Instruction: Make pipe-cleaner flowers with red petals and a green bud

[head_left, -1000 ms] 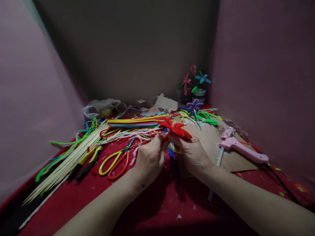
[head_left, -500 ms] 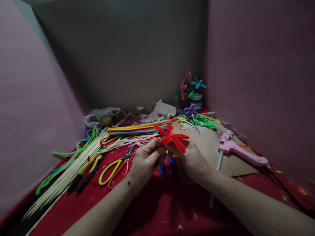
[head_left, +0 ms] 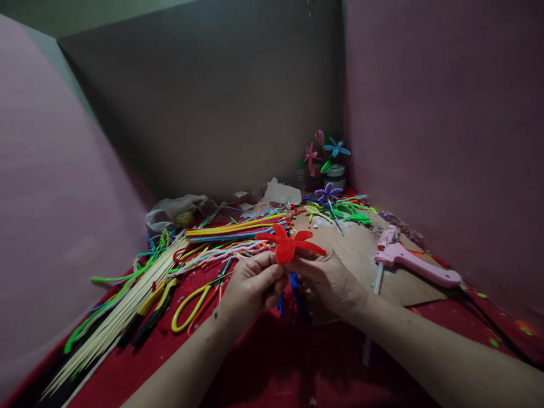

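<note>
The fingers of the left hand (head_left: 258, 279) and right hand (head_left: 325, 277) pinch the red flower (head_left: 285, 245) from below, holding it above the red surface (head_left: 255, 362). Left of the hands lie the scissors (head_left: 193, 309), pliers (head_left: 155, 311) and pale sticks (head_left: 123, 314); to the right, the pink glue gun (head_left: 416, 265) rests on the cardboard (head_left: 355, 249), near the purple flower (head_left: 328, 192).
</note>
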The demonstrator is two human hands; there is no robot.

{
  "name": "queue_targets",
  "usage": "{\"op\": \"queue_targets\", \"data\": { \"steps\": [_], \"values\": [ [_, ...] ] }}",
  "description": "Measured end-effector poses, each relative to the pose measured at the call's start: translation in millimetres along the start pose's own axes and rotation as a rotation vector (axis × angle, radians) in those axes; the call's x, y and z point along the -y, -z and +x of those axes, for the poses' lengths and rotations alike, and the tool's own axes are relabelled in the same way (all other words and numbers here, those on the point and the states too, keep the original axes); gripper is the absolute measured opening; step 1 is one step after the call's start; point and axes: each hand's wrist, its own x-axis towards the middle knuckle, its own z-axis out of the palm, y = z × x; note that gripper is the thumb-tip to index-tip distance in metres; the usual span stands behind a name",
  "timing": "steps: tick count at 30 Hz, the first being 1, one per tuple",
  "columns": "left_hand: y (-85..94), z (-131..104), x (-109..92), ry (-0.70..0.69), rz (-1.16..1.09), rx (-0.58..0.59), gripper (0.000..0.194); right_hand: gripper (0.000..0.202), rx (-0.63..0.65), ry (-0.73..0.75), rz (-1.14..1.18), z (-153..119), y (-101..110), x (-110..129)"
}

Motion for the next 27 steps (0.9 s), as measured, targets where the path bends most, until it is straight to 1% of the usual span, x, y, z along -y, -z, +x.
{"op": "queue_targets", "data": {
  "steps": [5,7,9,11,13,16,20,23,25,27],
  "values": [
    [-2.6,-1.1,9.1,-0.238,0.444,-0.131,0.011,0.014,-0.095,0.011,0.011,-0.9,-0.3,0.7],
    [-1.6,-0.9,15.0,-0.313,0.623,-0.184,0.012,0.013,-0.105,0.033,0.003,0.3,1.4,-2.2],
    [0.2,-0.7,20.0,-0.367,0.748,-0.222,0.012,0.013,-0.098,0.045,0.008,1.6,3.0,-5.4],
    [1.5,-0.7,22.9,-0.388,0.796,-0.242,0.010,0.015,-0.105,0.031,0.020,2.4,3.5,-7.8],
    [1.6,-0.8,23.4,-0.386,0.786,-0.249,0.013,0.016,-0.107,0.007,0.022,2.4,3.1,-8.7],
    [-0.8,-0.6,20.3,-0.328,0.702,-0.254,0.015,0.017,-0.094,-0.009,0.025,1.4,2.0,-7.7],
    [-5.6,0.3,11.6,-0.195,0.454,-0.264,0.014,0.017,-0.089,-0.016,0.041,0.6,1.3,-4.4],
    [-7.4,0.8,4.0,-0.100,0.265,-0.263,0.022,0.018,-0.065,-0.056,0.020,1.2,0.9,-2.1],
    [-7.4,0.9,0.4,-0.031,0.158,-0.239,0.026,0.019,-0.049,-0.043,0.002,2.2,0.8,-1.4],
    [-6.6,1.3,-1.0,0.027,0.065,-0.202,0.026,0.020,-0.035,-0.017,0.002,3.4,1.2,-1.8]
  ]
}}
